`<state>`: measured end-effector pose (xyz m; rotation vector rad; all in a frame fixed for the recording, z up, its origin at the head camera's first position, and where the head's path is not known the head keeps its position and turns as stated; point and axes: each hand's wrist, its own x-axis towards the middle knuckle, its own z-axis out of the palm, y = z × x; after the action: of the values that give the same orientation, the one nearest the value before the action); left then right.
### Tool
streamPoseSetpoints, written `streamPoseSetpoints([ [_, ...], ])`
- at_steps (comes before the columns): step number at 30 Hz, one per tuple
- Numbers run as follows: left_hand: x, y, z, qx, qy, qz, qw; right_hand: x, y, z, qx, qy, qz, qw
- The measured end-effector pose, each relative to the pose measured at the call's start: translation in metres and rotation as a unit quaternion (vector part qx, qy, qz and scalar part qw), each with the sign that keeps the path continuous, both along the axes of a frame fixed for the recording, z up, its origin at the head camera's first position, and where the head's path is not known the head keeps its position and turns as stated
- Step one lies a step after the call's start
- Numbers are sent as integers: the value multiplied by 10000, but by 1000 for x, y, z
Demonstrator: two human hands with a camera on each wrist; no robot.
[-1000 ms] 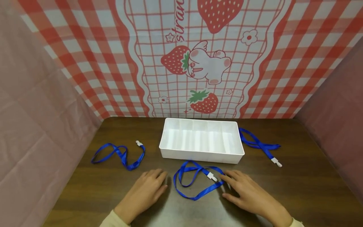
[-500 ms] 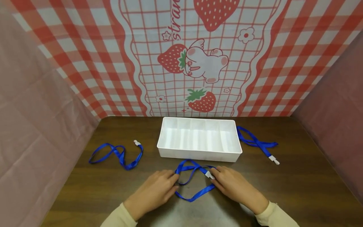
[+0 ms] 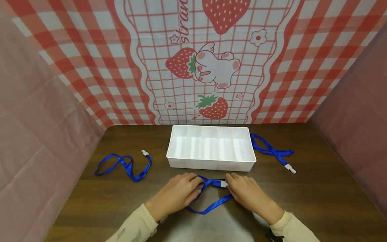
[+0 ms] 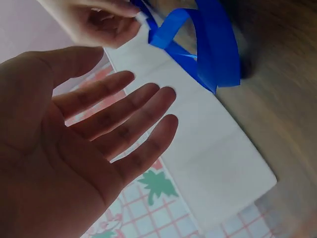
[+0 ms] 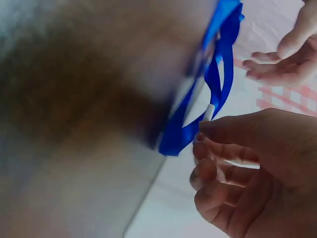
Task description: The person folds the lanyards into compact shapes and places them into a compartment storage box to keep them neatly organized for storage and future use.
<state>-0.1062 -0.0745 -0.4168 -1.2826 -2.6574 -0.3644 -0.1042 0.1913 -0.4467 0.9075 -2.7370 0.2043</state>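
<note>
With the blue lanyard [image 3: 217,204] low centre in the head view, the right hand [image 3: 249,192] seems to pinch its white clip [image 3: 223,184] while the left hand's grip [image 3: 176,193] is spread, so gentle, even handling should best keep the loops untwisted.

Brown wood-grain surface [image 3: 326,191], pale glare patch at near side. White rectangular tray [image 3: 211,165] upright near far edge, long side running left-right, open top, 5 side-by-side sections inside. Left lanyard [image 3: 128,168], blue, well apart from tray, lying in a loose crossed wave, white clip [image 3: 145,153] at its tray-side end. Right lanyard [image 3: 273,152], blue, crossed over itself, 1 end right by tray's right wall, contact unclear; white hook [image 3: 290,168] angled toward near right. Middle lanyard [image 3: 217,203], blue, in front of tray, partly hidden; can't tell how much rests on surface.
</note>
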Motion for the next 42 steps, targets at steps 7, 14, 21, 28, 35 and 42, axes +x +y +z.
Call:
streamPoseSetpoints([
  [7,-28,19,-10,203,-42,67,9998,-2,2,8,-342,510,109,9981],
  [14,-33,32,-7,630,-441,-264,9967,0,1,19,-721,881,624,9915],
  [21,-25,46,11,1624,-902,-774,9795,13,6,60,-1423,701,891,9833],
  [28,-16,58,35,3168,-1827,-1236,9225,17,7,87,-3219,273,1166,9392],
  [35,-8,69,58,4170,-1794,-1041,8849,19,3,83,-5123,-2736,1100,8066],
  [42,0,72,70,5027,-1995,-1000,8351,24,-10,75,-5738,-4149,1934,6791],
])
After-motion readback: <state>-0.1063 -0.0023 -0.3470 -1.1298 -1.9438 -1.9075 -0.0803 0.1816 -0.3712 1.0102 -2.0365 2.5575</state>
